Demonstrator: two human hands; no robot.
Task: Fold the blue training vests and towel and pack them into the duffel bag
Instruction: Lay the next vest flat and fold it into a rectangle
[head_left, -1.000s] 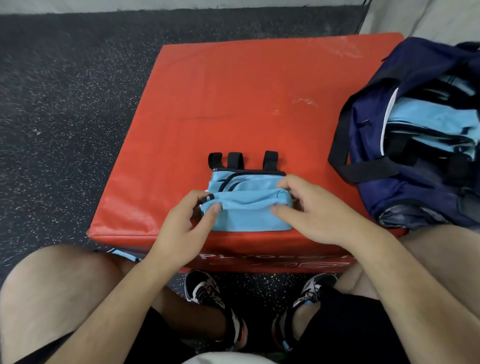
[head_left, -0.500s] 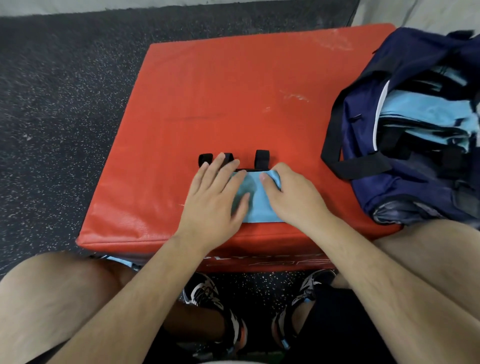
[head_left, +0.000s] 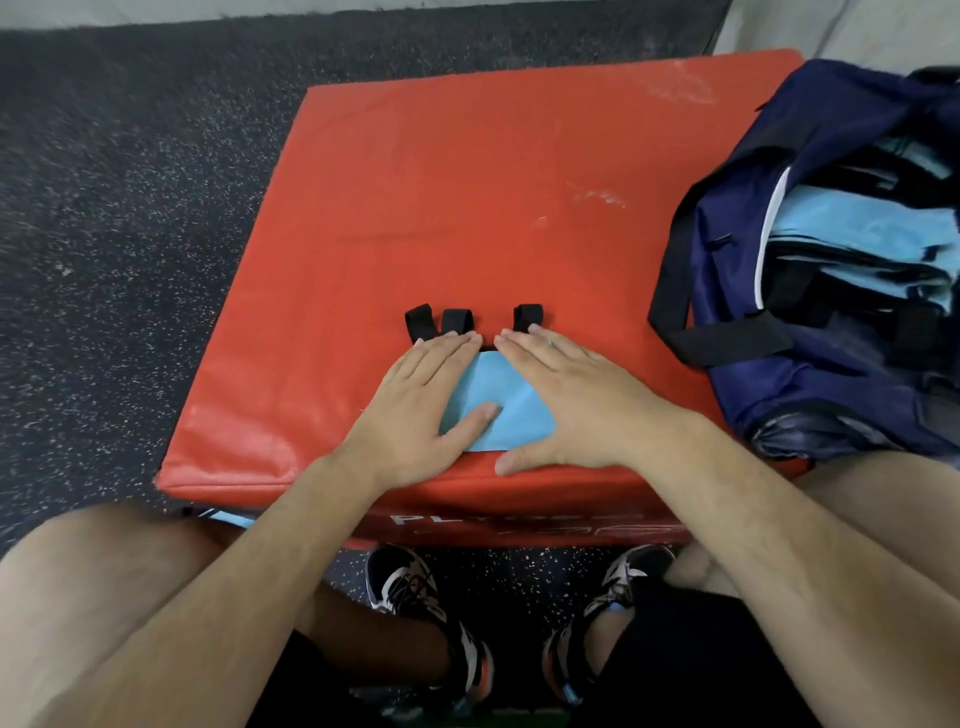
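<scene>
A: Where is the vest?

B: The folded blue vest (head_left: 501, 410) lies at the near edge of the red padded box (head_left: 441, 182), about midway along it. 3 black straps (head_left: 457, 319) poke out on its far side.

A: And the person's hands?

B: The left hand (head_left: 421, 400) and the right hand (head_left: 563, 402) both lie flat on the vest, side by side. Their fingers (head_left: 449, 348) are straight and pressed down, gripping nothing. The fingertips nearly meet by the straps, and the left thumb rests on the blue cloth between the hands.

A: The bag?

B: The navy duffel bag (head_left: 831, 400) sits open at the box's right edge, apart from the hands, with folded light blue cloth (head_left: 857, 228) inside. Dark speckled floor (head_left: 130, 208) surrounds the box, and 2 shoes (head_left: 415, 587) show below its near edge.
</scene>
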